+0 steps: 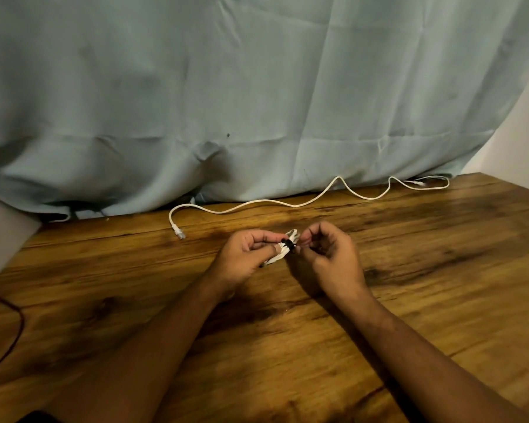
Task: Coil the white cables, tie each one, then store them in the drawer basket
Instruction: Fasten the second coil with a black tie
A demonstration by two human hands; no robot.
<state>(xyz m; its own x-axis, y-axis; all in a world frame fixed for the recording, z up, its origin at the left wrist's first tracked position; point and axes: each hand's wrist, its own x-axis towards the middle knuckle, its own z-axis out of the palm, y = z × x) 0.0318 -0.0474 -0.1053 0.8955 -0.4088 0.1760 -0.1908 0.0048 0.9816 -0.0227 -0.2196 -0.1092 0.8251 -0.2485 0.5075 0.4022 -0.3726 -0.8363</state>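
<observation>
A small coiled white cable bundle [283,253] hangs just above the wooden table between both hands. My left hand [245,259] grips its lower part with thumb and fingers. A black tie [288,244] wraps the bundle's middle, and my right hand [327,254] pinches the tie's end at the bundle's right side. A second white cable [287,204] lies uncoiled along the back of the table, one plug [180,234] near the middle left, the other end [422,184] at the far right. No drawer basket is in sight.
The wooden table [440,270] fills the lower view. A pale blue-green cloth [257,102] hangs behind it down to the back edge. A thin dark cord [16,325] curves over the table's left side. White walls show at far left and right.
</observation>
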